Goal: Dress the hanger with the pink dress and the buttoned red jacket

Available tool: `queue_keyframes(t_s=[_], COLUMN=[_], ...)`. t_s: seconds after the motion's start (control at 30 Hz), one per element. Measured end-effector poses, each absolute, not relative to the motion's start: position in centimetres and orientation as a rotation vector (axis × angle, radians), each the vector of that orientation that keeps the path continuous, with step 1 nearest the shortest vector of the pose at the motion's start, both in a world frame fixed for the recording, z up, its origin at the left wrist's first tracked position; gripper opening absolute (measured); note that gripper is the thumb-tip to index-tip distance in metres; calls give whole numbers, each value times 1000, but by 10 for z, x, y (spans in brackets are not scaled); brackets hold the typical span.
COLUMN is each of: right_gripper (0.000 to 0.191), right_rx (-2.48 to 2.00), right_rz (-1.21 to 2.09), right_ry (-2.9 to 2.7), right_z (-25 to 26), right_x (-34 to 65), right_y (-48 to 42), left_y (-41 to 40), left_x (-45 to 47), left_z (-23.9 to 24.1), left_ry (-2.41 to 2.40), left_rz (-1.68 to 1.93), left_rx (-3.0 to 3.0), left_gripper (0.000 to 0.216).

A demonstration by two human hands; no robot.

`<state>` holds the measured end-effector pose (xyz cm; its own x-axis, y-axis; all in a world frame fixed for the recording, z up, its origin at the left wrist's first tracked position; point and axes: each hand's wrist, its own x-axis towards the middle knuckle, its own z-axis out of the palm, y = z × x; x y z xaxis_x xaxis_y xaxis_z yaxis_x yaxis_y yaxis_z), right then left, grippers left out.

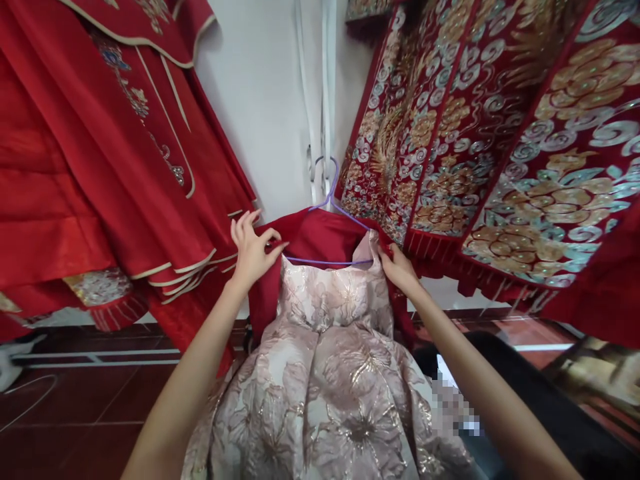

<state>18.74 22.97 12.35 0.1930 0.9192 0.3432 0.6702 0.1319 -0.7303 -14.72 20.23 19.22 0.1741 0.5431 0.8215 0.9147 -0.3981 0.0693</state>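
A pale pink brocade dress (pixel 330 373) with a floral pattern hangs in front of me on a thin purple wire hanger (pixel 330 200), whose hook rests on a white wall fitting. A red garment (pixel 315 237) sits on the same hanger behind the dress. My left hand (pixel 253 250) pinches the red fabric at the hanger's left shoulder, thumb and forefinger together, other fingers raised. My right hand (pixel 397 267) grips the dress's right shoulder where the pink fabric meets the red.
Plain red embroidered robes (pixel 110 153) hang on the left. Heavily embroidered red and gold panels (pixel 490 127) hang on the right. A white wall (pixel 270 100) stands behind. The floor below (pixel 85 393) is dark red tile.
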Motion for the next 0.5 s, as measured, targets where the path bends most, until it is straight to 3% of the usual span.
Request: queue_keyframes(t_s=[0.2,0.5], right_gripper=[46,28], right_rx=[-1464,-1281], right_rz=[323,461], right_ry=[-1270,-1746], right_z=[119,117], right_x=[165,69], right_y=[219,164], left_y=[200,173], left_x=[-154,-129], left_z=[190,172], left_ry=[-1464,-1524], left_rz=[-969,-1035], left_rx=[-2143,-2018], left_gripper=[29,25])
